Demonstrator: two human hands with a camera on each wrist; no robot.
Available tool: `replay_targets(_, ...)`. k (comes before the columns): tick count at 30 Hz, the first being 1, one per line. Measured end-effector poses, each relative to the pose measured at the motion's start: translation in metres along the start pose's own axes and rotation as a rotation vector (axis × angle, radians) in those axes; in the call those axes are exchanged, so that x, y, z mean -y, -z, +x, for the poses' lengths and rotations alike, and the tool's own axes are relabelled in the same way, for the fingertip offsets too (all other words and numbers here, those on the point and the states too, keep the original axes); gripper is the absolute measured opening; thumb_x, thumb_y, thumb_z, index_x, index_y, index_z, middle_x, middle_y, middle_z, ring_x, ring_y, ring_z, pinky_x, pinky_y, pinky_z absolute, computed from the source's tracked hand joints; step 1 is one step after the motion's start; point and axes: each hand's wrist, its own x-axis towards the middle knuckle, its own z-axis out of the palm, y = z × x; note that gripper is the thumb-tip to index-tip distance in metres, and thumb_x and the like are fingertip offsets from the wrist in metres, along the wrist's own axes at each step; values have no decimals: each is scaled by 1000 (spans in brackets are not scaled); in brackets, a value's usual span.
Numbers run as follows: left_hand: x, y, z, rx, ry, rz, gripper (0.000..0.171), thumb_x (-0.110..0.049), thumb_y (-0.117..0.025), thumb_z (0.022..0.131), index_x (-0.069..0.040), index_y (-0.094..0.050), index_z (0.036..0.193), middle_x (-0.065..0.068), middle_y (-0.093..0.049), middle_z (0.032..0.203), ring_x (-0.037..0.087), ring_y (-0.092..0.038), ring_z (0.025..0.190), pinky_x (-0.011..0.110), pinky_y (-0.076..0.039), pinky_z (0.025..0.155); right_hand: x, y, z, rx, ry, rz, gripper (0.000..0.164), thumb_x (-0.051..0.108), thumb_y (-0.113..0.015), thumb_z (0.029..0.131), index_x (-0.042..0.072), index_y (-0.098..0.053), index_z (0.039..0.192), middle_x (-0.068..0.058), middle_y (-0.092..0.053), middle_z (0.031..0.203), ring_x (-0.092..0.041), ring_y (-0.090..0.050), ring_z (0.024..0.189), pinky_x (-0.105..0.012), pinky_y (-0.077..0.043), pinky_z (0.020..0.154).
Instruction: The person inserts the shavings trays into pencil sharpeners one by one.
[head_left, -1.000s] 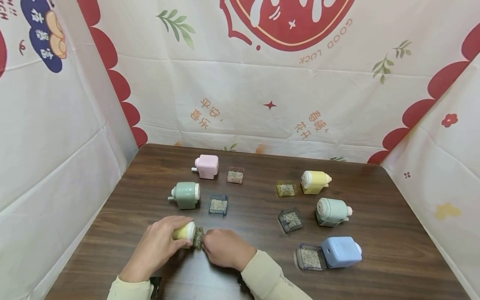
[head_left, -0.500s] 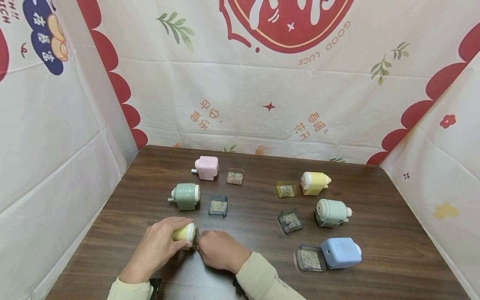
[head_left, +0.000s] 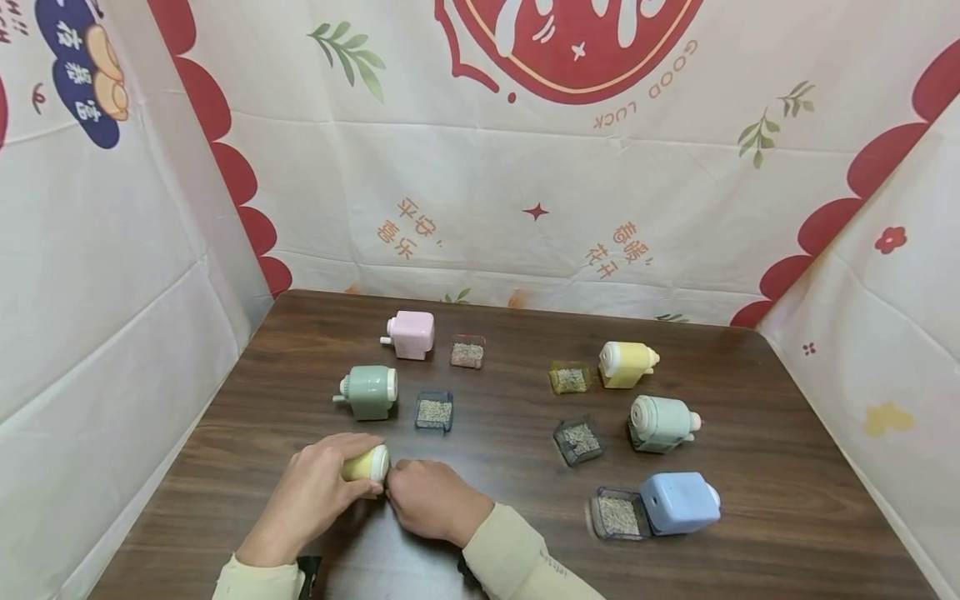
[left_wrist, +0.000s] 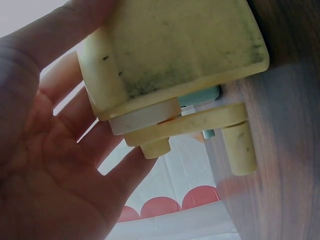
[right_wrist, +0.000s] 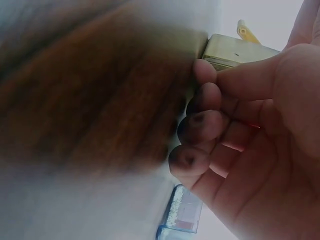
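Note:
My left hand point(head_left: 318, 483) grips a yellow pencil sharpener point(head_left: 365, 465) standing on the table at the near left. Its crank point(left_wrist: 190, 124) hangs beside the scuffed yellow body in the left wrist view. Against the sharpener's right end lies my right hand point(head_left: 431, 498), its fingers curled and the thumb meeting the index finger at the body's lower edge. Those fingers hide the small shavings drawer almost wholly; a sliver of the yellow sharpener's base point(right_wrist: 222, 64) shows past the thumb in the right wrist view.
Behind my hands stand a green sharpener point(head_left: 371, 393) and a pink one point(head_left: 412, 335), with drawers of shavings point(head_left: 433, 412) beside them. To the right are yellow point(head_left: 628, 364), pale green point(head_left: 663, 422) and blue point(head_left: 681, 502) sharpeners, each beside its drawer. Printed cloth walls enclose the table.
My right hand has moved left, pushing the shavings drawer toward the yellow sharpener until it went out of sight. The left hand keeps its grip and its place.

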Motion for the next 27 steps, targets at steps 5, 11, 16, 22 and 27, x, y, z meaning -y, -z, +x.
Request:
replay_targets(5, 0, 0, 0, 8, 0, 1, 54, -21, -99, 73, -17, -82, 124, 3, -79, 128, 28, -75, 118, 53, -60, 95, 0, 0, 0, 11, -8, 6, 21, 18, -62, 108, 15, -72, 90, 3, -72, 90, -11, -71, 80, -29, -60, 70)
replay_targets(11, -2, 1, 0, 31, 28, -5, 55, -21, -98, 76, -16, -80, 127, 3, -78, 130, 28, -74, 120, 54, -59, 96, -2, 4, -2, 46, 1, 29, 18, 23, -63, 109, 18, -72, 94, 6, -71, 92, -6, -69, 81, -27, -60, 74)
replay_targets(16, -6, 4, 0, 77, 60, -7, 55, -24, -97, 79, -14, -78, 130, 4, -76, 133, 28, -71, 124, 55, -58, 99, -6, 16, -4, 44, 13, 37, 15, 29, -66, 107, 19, -71, 97, 7, -70, 94, -3, -62, 76, -23, -55, 69)
replay_targets(22, -10, 6, 3, 94, 91, -21, 49, -37, -87, 92, -12, -76, 134, 7, -74, 135, 28, -70, 125, 53, -59, 99, -20, 46, -4, 3, 50, 94, 13, 24, -67, 108, 14, -69, 101, 3, -69, 97, -5, -61, 79, -22, -54, 71)
replay_targets(27, -11, 8, 5, 94, 103, -41, 47, -38, -78, 100, -11, -73, 138, 8, -72, 139, 31, -67, 131, 57, -55, 106, -36, 70, -3, -51, -11, 105, 19, 27, -66, 109, 12, -71, 119, -2, -72, 115, -11, -70, 90, -28, -61, 78)
